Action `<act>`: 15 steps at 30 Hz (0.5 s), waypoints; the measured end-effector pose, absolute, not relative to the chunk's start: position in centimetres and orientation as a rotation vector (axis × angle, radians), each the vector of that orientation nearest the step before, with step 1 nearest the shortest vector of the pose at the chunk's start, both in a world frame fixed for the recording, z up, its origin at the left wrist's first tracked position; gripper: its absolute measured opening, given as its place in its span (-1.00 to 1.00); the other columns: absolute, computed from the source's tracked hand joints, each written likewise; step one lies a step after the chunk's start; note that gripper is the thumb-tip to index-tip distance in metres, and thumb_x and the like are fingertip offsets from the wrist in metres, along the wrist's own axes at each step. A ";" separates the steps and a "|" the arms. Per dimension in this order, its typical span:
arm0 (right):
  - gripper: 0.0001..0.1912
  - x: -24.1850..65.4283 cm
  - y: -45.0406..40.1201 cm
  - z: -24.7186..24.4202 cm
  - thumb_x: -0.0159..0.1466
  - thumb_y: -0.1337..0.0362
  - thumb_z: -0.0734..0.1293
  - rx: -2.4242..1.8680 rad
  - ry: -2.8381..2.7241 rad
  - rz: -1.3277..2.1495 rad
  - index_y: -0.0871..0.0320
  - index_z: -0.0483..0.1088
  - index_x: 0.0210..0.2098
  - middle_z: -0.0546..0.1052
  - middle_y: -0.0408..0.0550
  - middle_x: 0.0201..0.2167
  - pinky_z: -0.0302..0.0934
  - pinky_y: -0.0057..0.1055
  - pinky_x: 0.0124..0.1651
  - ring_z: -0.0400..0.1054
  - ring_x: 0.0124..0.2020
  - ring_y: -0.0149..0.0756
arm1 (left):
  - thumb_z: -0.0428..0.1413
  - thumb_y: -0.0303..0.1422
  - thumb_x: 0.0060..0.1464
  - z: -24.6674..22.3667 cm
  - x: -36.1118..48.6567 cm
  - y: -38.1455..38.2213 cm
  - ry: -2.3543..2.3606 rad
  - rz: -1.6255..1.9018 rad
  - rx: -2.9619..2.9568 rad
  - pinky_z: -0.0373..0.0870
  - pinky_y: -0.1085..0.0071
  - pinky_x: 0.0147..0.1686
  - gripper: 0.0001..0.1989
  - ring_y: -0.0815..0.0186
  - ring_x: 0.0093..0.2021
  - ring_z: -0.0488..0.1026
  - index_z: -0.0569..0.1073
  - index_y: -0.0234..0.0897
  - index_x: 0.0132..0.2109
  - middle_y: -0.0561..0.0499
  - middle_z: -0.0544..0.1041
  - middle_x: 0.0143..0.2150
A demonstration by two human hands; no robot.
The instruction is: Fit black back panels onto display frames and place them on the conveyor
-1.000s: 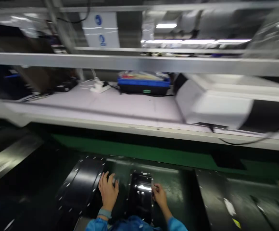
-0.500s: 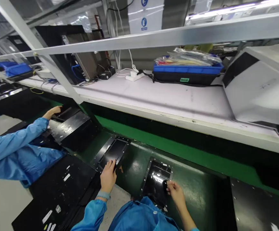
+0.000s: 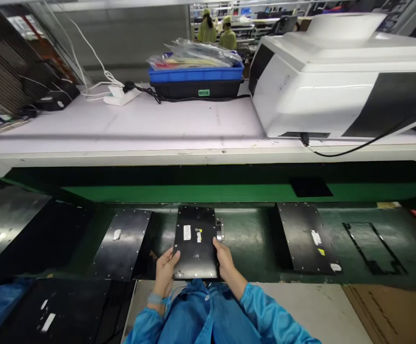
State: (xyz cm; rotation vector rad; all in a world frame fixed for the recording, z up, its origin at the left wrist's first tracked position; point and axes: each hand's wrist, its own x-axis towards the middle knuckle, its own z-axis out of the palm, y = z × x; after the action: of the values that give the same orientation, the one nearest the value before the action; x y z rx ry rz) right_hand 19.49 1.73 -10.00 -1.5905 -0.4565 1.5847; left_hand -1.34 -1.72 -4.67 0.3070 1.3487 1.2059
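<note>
Both my hands grip a flat black tray (image 3: 195, 248) with screws along its edges and white and yellow labels. My left hand (image 3: 165, 273) holds its lower left side, thumb on top. Opposite, my right hand (image 3: 225, 258) pinches the right edge. Behind the tray's right edge, part of a small metal-edged thing (image 3: 220, 229) shows; the rest is hidden. To the left lies a stack of similar black trays (image 3: 125, 241). Another black tray stack (image 3: 303, 229) lies to the right, and beyond it a thin black frame (image 3: 375, 248) rests on the green bench (image 3: 251, 234).
A white shelf (image 3: 193, 126) runs above the bench, holding a blue bin (image 3: 197, 74), a power strip (image 3: 121, 95) and a large white machine (image 3: 322, 91). A cardboard box (image 3: 387, 310) is at lower right. At lower left show a co-worker's blue sleeve (image 3: 0, 310) and black trays (image 3: 57, 306).
My view has swung right. My hands were apart, the left at a left-hand tray, the right at a glossy black panel; now both grip one labelled tray.
</note>
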 end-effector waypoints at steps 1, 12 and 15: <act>-0.35 20.5 1.5 -10.7 -0.02 -0.36 0.50 -1.640 -0.418 1.530 0.14 0.52 -0.38 0.63 0.02 -0.37 0.36 -0.30 -0.20 0.50 -0.28 -0.10 | 0.54 -0.05 -0.31 -6.3 -0.3 -1.3 1.296 1.186 0.299 0.60 0.06 0.03 -0.28 -0.08 -0.01 0.66 0.66 -0.39 -0.01 -0.27 0.71 -0.06; -0.49 23.9 -1.1 -15.8 0.25 -0.22 0.27 -2.229 -0.900 1.103 0.08 0.54 -0.43 0.64 -0.03 -0.40 0.25 -0.34 -0.24 0.53 -0.29 -0.11 | 0.36 -0.02 -0.07 -17.5 1.8 -2.7 1.496 0.874 0.548 0.59 0.10 0.01 -0.42 -0.04 -0.02 0.66 0.66 -0.37 -0.01 -0.29 0.69 0.00; -0.60 24.8 -1.2 -15.3 0.31 -0.11 0.32 -2.381 -1.069 1.016 0.05 0.61 -0.28 0.67 -0.03 -0.31 0.25 -0.36 -0.18 0.56 -0.21 -0.12 | 0.26 -0.14 0.07 -18.3 1.5 -2.7 1.654 0.733 0.717 0.56 0.13 0.04 -0.57 -0.03 0.03 0.63 0.67 -0.32 0.00 -0.23 0.69 0.00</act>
State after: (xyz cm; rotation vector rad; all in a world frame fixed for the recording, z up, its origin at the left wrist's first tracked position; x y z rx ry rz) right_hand 24.76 -1.23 -15.31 -2.3812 -1.0692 1.0161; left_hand 1.49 -2.70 -18.33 0.7174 1.6537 0.7330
